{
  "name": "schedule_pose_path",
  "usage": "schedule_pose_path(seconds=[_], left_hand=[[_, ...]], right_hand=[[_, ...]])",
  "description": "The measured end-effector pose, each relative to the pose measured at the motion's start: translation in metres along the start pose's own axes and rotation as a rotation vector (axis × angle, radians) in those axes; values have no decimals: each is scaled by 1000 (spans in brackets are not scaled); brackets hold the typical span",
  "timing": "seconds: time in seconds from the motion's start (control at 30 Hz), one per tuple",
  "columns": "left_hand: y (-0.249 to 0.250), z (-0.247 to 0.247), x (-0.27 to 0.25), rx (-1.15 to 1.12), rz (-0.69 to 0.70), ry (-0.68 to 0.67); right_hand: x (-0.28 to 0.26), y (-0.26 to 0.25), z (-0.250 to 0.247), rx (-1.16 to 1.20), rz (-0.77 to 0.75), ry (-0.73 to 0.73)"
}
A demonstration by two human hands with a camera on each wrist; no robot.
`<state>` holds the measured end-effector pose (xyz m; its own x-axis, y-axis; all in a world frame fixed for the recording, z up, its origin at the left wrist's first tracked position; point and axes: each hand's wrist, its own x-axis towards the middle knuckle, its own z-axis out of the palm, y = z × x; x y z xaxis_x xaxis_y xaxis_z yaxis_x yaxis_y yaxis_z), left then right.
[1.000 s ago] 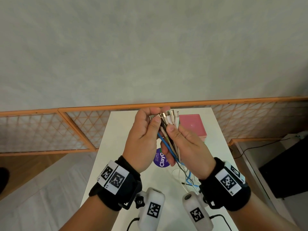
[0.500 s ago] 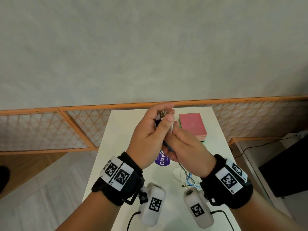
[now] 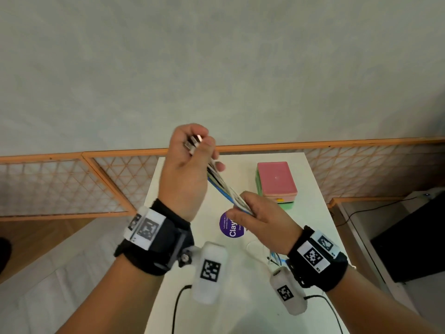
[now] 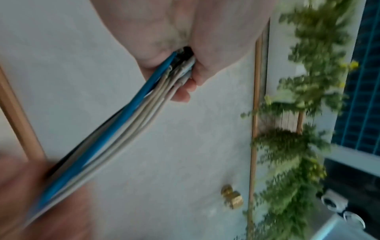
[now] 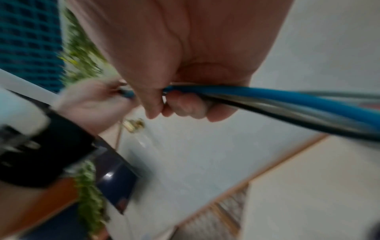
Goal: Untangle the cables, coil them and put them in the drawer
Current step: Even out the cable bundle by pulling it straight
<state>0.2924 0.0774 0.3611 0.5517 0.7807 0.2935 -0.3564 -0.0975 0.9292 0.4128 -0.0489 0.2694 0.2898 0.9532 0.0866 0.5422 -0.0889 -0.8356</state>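
Note:
My left hand (image 3: 187, 169) is raised above the white table (image 3: 313, 213) and grips the plug ends of a cable bundle (image 3: 225, 189), with metal plugs (image 3: 192, 142) poking out of the fist. The bundle holds a blue cable (image 4: 131, 107), a black one and several grey-white ones, stretched taut down to my right hand (image 3: 260, 215), which is curled round it lower down. The rest of the cables (image 3: 274, 257) trail onto the table behind my right wrist. In the right wrist view the fingers (image 5: 185, 105) wrap the blue cable (image 5: 287, 99). A small drawer box (image 3: 277, 183) with a pink top stands to the right.
A purple round sticker (image 3: 232, 225) lies on the table under my hands. An orange-framed lattice fence (image 3: 72, 184) runs behind the table against a grey wall. A dark cabinet (image 3: 414, 237) stands to the right with a black cord on the floor.
My hands were together at the plug ends. The left hand has risen with the plugs while the right hand has slid down the bundle, pulling the cables straight between them.

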Motion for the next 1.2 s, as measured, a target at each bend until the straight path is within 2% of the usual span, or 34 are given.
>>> schedule_pose_path(seconds=[0.07,0.2,0.4,0.5,0.6,0.67,0.73,0.83,0.97,1.13,1.2], left_hand=[[8,-11,7,-76,12,49],[16,-23,10,-132,68,39],[16,-16,3,-80,131,23],[18,-12,2,-54,156,-1],[16,-7,2,-44,159,-20],[13,-5,0,-43,152,-30],[10,-4,-3,-52,141,-36],[8,-7,-8,-55,140,-40],[7,-11,-11,-53,138,-47],[-1,-8,-15,-33,108,-48],[-4,-6,-17,-20,95,-43]], right_hand=[[-2,40,0,-63,85,1],[-17,129,-6,-161,363,45],[-49,201,-29,-335,534,78],[-62,220,-42,-397,609,106],[-71,237,-54,-576,676,81],[-77,250,-63,-711,755,42],[-85,257,-75,-772,863,61],[-98,260,-99,-770,993,231],[-111,266,-128,-733,1065,441],[-121,276,-125,-746,1107,441],[-125,280,-115,-730,1166,380]])
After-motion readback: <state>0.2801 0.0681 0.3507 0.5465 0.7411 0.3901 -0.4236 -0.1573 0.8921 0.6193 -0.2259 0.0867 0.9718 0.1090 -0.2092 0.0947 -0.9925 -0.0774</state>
